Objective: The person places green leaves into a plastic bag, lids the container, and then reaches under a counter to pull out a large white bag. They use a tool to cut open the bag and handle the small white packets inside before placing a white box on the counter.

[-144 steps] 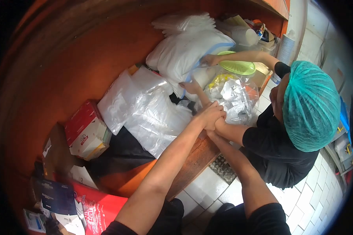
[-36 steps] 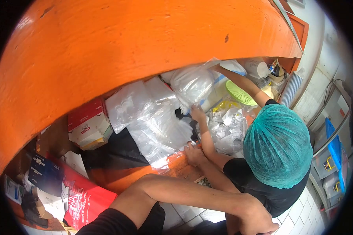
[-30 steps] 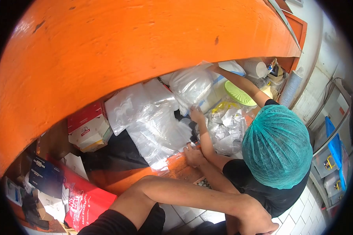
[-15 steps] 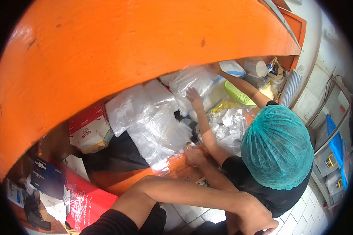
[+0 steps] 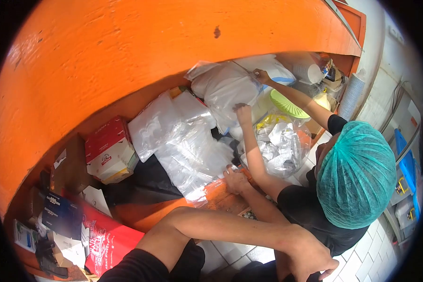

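Observation:
My left hand (image 5: 310, 258) hangs at the lower right, its forearm crossing over my right arm; its fingers are loosely bent and apart, with nothing seen in them. My right hand (image 5: 237, 181) rests at the orange shelf edge (image 5: 216, 195), fingers slightly spread, touching the border of the clear plastic bags (image 5: 188, 152). A person in a teal hair net (image 5: 357, 174) reaches in beside me. One hand of that person (image 5: 261, 76) is at the top of a large white plastic bundle (image 5: 230, 89), the other (image 5: 242, 113) at its lower front.
An orange panel (image 5: 174, 42) spans the top. Red-and-white box (image 5: 110, 150), red bag (image 5: 110, 239) and dark blue box (image 5: 61, 214) stand left. Green ribbed item (image 5: 286, 103), bag of crumpled paper (image 5: 282, 150) and stacked cups (image 5: 351, 96) lie right. White floor tiles show below.
The view has shifted slightly. The other person's head has moved right, and one of their hands shows more clearly at the bundle. That person's nearer hand has turned from spread to bent. My hands stay nearly unchanged.

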{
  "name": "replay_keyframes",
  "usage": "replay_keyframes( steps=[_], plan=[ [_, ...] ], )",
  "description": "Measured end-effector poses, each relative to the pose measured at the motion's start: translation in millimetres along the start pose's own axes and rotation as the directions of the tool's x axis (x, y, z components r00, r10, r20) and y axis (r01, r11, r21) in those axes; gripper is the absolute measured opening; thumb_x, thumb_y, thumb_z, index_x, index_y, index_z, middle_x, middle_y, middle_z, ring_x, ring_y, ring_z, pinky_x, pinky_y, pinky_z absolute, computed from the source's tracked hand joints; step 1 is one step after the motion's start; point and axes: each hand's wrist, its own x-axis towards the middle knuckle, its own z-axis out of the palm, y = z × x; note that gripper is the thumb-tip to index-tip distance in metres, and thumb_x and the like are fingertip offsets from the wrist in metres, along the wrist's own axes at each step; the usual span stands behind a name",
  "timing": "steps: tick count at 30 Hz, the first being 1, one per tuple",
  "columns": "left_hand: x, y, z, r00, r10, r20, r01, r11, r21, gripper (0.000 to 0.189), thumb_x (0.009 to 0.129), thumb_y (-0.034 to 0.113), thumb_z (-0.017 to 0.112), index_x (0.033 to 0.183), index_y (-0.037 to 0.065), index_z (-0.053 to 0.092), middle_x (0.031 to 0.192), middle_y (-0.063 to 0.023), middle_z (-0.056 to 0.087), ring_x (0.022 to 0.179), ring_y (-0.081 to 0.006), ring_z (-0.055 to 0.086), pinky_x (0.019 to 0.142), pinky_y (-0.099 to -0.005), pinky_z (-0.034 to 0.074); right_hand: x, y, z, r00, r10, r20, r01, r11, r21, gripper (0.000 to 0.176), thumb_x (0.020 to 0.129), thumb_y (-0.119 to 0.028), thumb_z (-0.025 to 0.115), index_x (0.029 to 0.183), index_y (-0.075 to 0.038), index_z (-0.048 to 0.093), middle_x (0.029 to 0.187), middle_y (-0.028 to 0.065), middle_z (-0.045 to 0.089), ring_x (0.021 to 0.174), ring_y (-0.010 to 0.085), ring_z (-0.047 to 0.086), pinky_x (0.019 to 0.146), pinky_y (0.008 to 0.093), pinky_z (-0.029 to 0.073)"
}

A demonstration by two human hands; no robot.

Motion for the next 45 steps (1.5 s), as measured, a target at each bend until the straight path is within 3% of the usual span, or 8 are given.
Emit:
replay_keyframes(
  steps=[9, 15, 18, 21, 25, 28, 31, 45],
  plan=[
    [-72, 2, -38, 0.915, -0.402, -0.023, 0.399, 0.899, 0.18, 0.07, 0.075, 0.046, 0.076, 0.12, -0.003, 0.054, 0.104, -0.023, 0.067, 0.098, -0.0373, 0.065, 0.082, -0.0439, 0.052, 47, 51, -17, 0.959, -0.093, -0.269, 0.075, 0.994, -0.075, 0.038, 0.084, -0.015, 0.056, 0.121, -0.007, 0.052, 0.125, 0.0114, 0.055, 0.112, 0.0247, 0.057, 0.091, 0.0373, 0.05],
    [-80, 13, -40, 0.906, -0.411, -0.102, 0.423, 0.893, 0.153, 0.061, 0.081, 0.037, 0.074, 0.116, -0.006, 0.049, 0.087, -0.0233, 0.065, 0.088, -0.0402, 0.066, 0.072, -0.0457, 0.051, 202, 174, -92, 0.372, -0.454, -0.81, 0.285, 0.886, -0.365, 0.032, 0.083, -0.008, 0.052, 0.114, -0.011, 0.058, 0.115, 0.0076, 0.065, 0.112, 0.018, 0.057, 0.092, 0.0319, 0.05],
    [-75, 15, -36, 0.918, -0.39, -0.075, 0.397, 0.906, 0.145, 0.058, 0.081, 0.034, 0.074, 0.111, -0.008, 0.049, 0.083, -0.0237, 0.065, 0.085, -0.0409, 0.066, 0.072, -0.0458, 0.051, 217, 182, -89, 0.398, -0.34, -0.852, 0.421, 0.893, -0.159, 0.034, 0.079, -0.013, 0.056, 0.113, -0.01, 0.064, 0.128, 0.01, 0.06, 0.112, 0.0335, 0.058, 0.096, 0.0431, 0.048],
    [-72, 18, -36, 0.9, -0.429, -0.078, 0.436, 0.888, 0.149, 0.054, 0.081, 0.031, 0.075, 0.106, -0.009, 0.049, 0.081, -0.0236, 0.065, 0.084, -0.0412, 0.066, 0.072, -0.0464, 0.051, 211, 163, -102, 0.174, -0.471, -0.865, 0.098, 0.882, -0.461, 0.024, 0.079, -0.012, 0.055, 0.102, -0.012, 0.064, 0.116, 0.0094, 0.065, 0.105, 0.027, 0.061, 0.095, 0.0357, 0.049],
    [-71, 12, -35, 0.876, -0.472, -0.1, 0.482, 0.853, 0.199, 0.05, 0.078, 0.024, 0.077, 0.102, -0.01, 0.049, 0.083, -0.0247, 0.065, 0.084, -0.0415, 0.067, 0.071, -0.0462, 0.052, 227, 167, -86, 0.23, -0.369, -0.901, 0.031, 0.928, -0.372, 0.02, 0.076, -0.014, 0.059, 0.095, -0.008, 0.064, 0.111, 0.0103, 0.064, 0.105, 0.0289, 0.061, 0.094, 0.0393, 0.049],
    [-70, 13, -33, 0.879, -0.463, -0.111, 0.476, 0.848, 0.232, 0.049, 0.076, 0.02, 0.077, 0.103, -0.01, 0.05, 0.084, -0.0253, 0.066, 0.086, -0.0413, 0.067, 0.071, -0.046, 0.053, 266, 185, -100, 0.529, -0.293, -0.796, 0.104, 0.954, -0.282, 0.018, 0.076, -0.017, 0.06, 0.09, -0.006, 0.062, 0.108, 0.0106, 0.062, 0.115, 0.0273, 0.056, 0.093, 0.0419, 0.048],
    [-70, 18, -35, 0.875, -0.474, -0.098, 0.483, 0.843, 0.238, 0.049, 0.075, 0.018, 0.077, 0.105, -0.011, 0.05, 0.086, -0.0258, 0.067, 0.087, -0.0411, 0.067, 0.072, -0.0458, 0.053, 72, 58, -24, 0.961, -0.045, -0.274, 0.004, 0.989, -0.149, 0.031, 0.077, -0.02, 0.062, 0.104, -0.006, 0.056, 0.117, 0.0146, 0.056, 0.117, 0.0321, 0.054, 0.093, 0.0446, 0.048],
    [-72, 24, -30, 0.863, -0.502, -0.058, 0.497, 0.825, 0.269, 0.047, 0.074, 0.015, 0.075, 0.108, -0.01, 0.053, 0.09, -0.0265, 0.067, 0.088, -0.039, 0.068, 0.074, -0.0443, 0.054, -4, 5, -10, 0.999, 0.051, -0.002, -0.051, 0.996, -0.069, 0.055, 0.083, -0.023, 0.064, 0.131, -0.004, 0.045, 0.138, 0.025, 0.04, 0.123, 0.044, 0.049, 0.095, 0.0525, 0.045]
  ],
)
